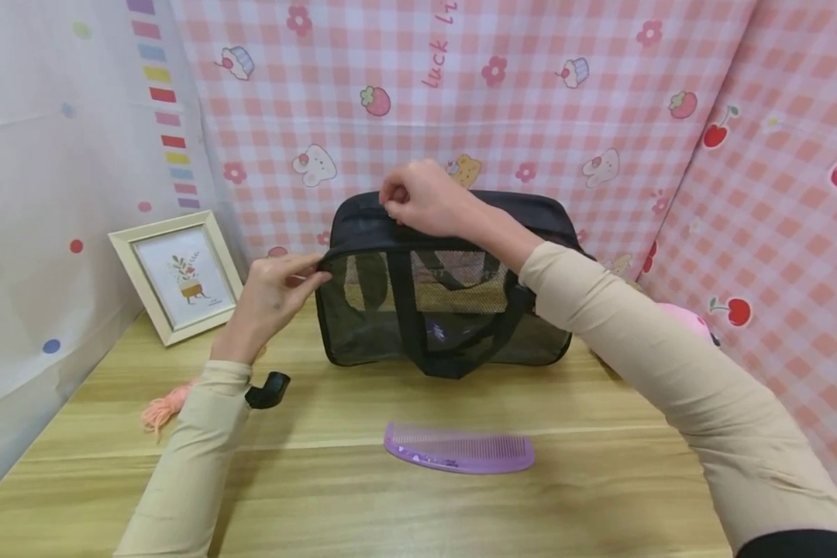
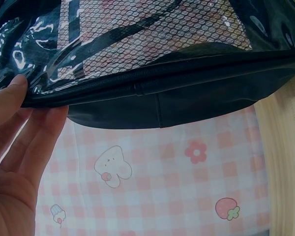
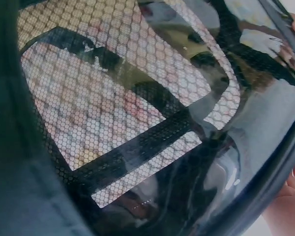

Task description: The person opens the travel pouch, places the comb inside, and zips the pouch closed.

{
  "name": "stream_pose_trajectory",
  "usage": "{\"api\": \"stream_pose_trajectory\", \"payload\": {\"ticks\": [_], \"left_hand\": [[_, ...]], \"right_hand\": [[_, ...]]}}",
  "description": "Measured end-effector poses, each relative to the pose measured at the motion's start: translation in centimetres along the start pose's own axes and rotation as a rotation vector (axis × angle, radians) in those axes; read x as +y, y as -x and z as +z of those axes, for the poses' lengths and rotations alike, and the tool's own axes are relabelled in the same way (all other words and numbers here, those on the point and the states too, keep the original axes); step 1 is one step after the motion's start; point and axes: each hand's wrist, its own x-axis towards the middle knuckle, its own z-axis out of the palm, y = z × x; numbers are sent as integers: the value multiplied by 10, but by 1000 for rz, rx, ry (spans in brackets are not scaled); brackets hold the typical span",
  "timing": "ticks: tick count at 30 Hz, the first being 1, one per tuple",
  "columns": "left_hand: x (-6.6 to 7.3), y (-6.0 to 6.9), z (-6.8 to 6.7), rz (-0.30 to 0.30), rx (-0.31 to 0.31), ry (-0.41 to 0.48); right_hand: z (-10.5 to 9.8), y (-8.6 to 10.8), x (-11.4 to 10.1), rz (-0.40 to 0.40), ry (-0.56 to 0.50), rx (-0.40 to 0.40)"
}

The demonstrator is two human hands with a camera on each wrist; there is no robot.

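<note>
A black bag with clear and mesh panels stands upright on the wooden table, its handle hanging over the front. The left hand pinches its upper left corner, thumb in front; the left wrist view shows this hand with fingers behind the bag's edge. At the bag's top, left of centre, the right hand pinches with curled fingers; the small part between its fingertips is hidden. The right wrist view shows the panel and the left hand, not the right hand. Something purple shows through the front.
A purple comb lies in front of the bag. At the left are a framed picture, peach yarn and a small black object by the left sleeve. Something pink is partly hidden behind the right sleeve.
</note>
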Motion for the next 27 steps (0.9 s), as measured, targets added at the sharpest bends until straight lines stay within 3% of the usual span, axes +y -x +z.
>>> {"api": "stream_pose_trajectory", "payload": {"ticks": [6, 11, 14, 21, 27], "left_hand": [[1, 0, 0, 0, -4, -4], [2, 1, 1, -7, -4, -7], [1, 3, 1, -11, -9, -8], [0, 4, -1, -15, -13, -14], [1, 1, -1, -10, 2, -4]], "right_hand": [[-6, 19, -4, 3, -59, -31], [-13, 40, -9, 31, -97, -2], [-11, 55, -11, 7, -105, 8], [15, 94, -16, -113, -166, 15], [41, 131, -13, -106, -199, -71]]}}
